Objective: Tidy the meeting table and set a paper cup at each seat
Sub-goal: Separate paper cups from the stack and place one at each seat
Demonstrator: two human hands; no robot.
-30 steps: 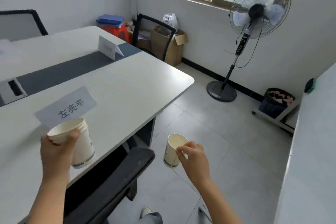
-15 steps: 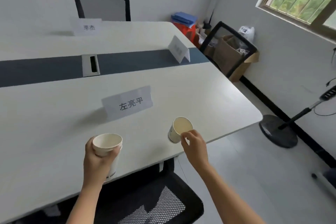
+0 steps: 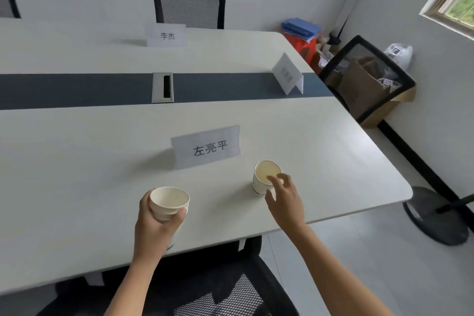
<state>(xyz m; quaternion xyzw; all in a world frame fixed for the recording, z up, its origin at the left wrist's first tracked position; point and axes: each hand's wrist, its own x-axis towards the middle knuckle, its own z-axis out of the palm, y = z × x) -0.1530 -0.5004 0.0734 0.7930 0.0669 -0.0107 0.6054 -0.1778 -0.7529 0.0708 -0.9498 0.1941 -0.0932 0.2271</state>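
Left hand [image 3: 156,228]: clenched round a stack of nested cups [image 3: 169,202], thumb on the near-left wall, fingertips wrapped onto the right wall; the stack was held over the near edge of the table [image 3: 77,187].
Stack of nested cups: thin white paper, tapered round walls, rolled rims layered one under another, cream inside; mouth tipped slightly toward the camera.
Right hand [image 3: 284,200]: released, fingers spread and loosely bent; forefinger tip was seen over the near rim of the single cup [image 3: 264,174], thumb beside its lower wall. Contact could not be settled.
Single cup: same white paper, dark band at the base, cream interior; stood upright on the table, just beyond the right fingertips and well to the right of the left grip.
Table: smooth matt white top, rounded corner; a dark grey strip [image 3: 77,90] ran along its middle, with a rectangular metal cable port [image 3: 163,87] set in it.
Name card [image 3: 206,147]: folded white paper, black characters; stood beyond both hands, between the two grips.
Far cards: one [image 3: 166,35] across the table, one tent-shaped [image 3: 287,74] at the right end.
Chair [image 3: 230,290]: black mesh, under the wrists.
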